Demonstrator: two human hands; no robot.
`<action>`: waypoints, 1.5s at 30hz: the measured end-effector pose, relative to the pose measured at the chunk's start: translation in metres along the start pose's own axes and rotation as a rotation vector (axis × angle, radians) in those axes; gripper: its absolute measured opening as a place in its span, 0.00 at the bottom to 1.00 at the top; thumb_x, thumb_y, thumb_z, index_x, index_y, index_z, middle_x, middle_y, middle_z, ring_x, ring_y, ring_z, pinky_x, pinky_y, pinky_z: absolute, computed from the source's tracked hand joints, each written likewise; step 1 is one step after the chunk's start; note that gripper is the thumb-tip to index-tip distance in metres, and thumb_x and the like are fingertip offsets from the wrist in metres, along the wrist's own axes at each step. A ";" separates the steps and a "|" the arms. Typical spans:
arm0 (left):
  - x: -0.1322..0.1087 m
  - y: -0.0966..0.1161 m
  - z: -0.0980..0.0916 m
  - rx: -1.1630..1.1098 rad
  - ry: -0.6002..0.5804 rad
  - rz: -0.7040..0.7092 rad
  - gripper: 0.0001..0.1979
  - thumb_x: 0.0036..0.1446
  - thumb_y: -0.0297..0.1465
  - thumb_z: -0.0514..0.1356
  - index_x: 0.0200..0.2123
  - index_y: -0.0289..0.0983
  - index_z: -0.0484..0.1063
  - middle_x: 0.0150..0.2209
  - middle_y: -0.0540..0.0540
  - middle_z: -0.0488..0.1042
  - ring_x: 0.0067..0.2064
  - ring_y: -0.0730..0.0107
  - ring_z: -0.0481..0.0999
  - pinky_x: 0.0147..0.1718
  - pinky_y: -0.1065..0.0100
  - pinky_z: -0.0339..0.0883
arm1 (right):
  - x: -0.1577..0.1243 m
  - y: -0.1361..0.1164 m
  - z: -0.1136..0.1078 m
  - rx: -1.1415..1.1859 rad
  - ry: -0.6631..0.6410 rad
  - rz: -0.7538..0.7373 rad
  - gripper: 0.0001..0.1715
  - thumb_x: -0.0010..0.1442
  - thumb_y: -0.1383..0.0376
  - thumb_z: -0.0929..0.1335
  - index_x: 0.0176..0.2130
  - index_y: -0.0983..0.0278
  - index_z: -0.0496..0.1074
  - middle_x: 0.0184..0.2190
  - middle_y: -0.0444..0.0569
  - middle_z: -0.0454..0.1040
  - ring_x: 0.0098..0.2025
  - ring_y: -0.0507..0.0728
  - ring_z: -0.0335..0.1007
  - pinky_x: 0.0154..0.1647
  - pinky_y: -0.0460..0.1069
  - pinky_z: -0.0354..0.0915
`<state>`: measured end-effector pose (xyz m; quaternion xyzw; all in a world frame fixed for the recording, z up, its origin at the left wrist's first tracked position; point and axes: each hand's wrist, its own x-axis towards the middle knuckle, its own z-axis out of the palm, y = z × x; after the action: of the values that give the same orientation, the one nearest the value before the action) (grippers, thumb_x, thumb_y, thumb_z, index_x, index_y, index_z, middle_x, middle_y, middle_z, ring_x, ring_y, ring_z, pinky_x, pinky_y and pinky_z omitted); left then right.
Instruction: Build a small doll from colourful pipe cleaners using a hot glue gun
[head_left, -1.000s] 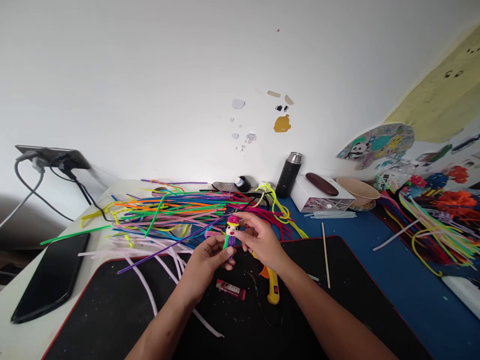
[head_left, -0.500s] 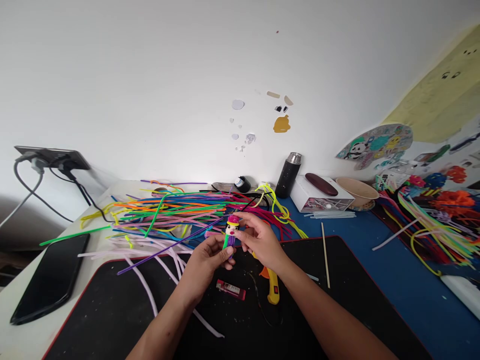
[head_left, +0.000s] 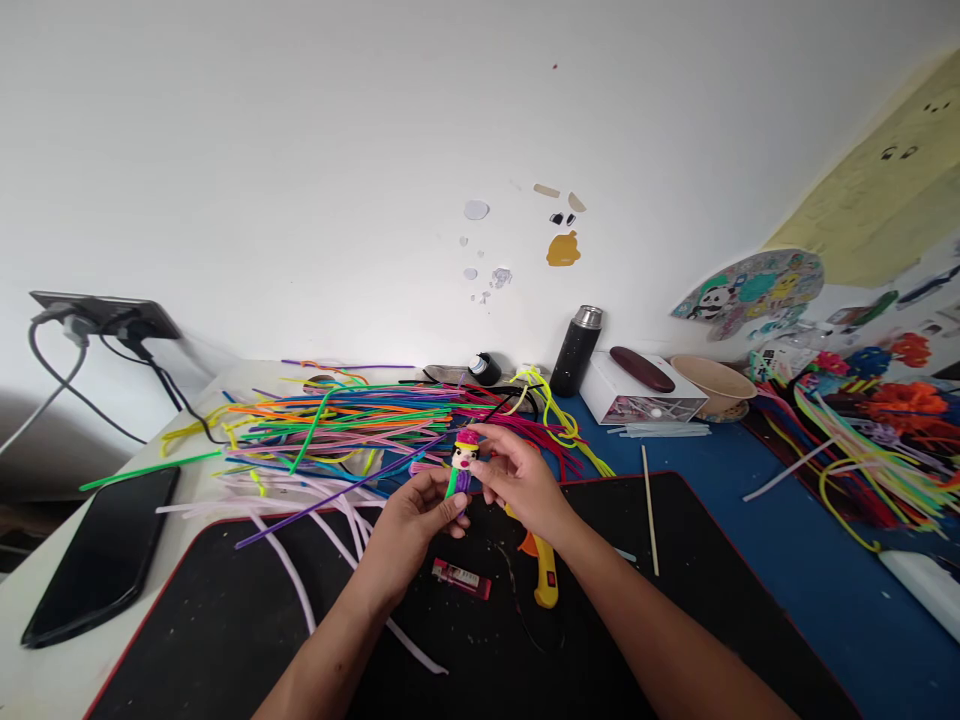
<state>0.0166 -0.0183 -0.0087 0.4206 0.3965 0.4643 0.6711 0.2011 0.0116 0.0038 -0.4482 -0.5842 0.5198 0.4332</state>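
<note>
A small pipe-cleaner doll stands upright between my hands, with a pink and yellow hat, a white face with dark eyes and red lips, and a purple and green body. Its lower body is pinched by my left hand, whose fingers hide part of it. My right hand closes on the head from the right, thumb near the face and fingers behind the hat. Below the hands, a red and white packet lies on the black mat. A yellow glue gun is partly covered by my right wrist.
Many coloured pipe cleaners spread behind my hands. A phone lies at left. A wooden stick, a black flask, a white box and a beige bowl are at right, with more pipe cleaners beyond.
The doll's face has turned very slightly within my fingers. Both hands stay in nearly the same place, and nothing else on the table has moved.
</note>
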 end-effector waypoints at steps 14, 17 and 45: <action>0.001 0.000 -0.002 -0.027 0.023 -0.014 0.24 0.47 0.45 0.79 0.41 0.35 0.81 0.36 0.45 0.81 0.31 0.67 0.78 0.31 0.66 0.73 | 0.007 0.001 -0.002 0.038 0.036 0.014 0.29 0.63 0.57 0.75 0.61 0.56 0.73 0.45 0.48 0.77 0.23 0.48 0.68 0.20 0.45 0.59; 0.002 0.002 -0.005 -0.082 0.113 0.015 0.25 0.46 0.44 0.80 0.41 0.36 0.80 0.34 0.48 0.79 0.31 0.68 0.78 0.32 0.67 0.73 | 0.014 0.002 -0.009 0.007 0.068 0.045 0.29 0.62 0.56 0.76 0.60 0.57 0.73 0.41 0.46 0.76 0.23 0.49 0.67 0.20 0.45 0.58; 0.001 0.008 -0.003 -0.313 0.186 0.001 0.25 0.39 0.41 0.83 0.37 0.35 0.83 0.34 0.47 0.79 0.31 0.71 0.79 0.29 0.72 0.75 | 0.042 0.009 0.001 -0.903 -0.098 0.047 0.27 0.67 0.64 0.74 0.64 0.58 0.75 0.45 0.50 0.85 0.46 0.62 0.81 0.43 0.52 0.66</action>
<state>0.0123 -0.0151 -0.0027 0.2663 0.3794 0.5574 0.6888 0.1918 0.0526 -0.0032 -0.5802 -0.7619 0.2433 0.1540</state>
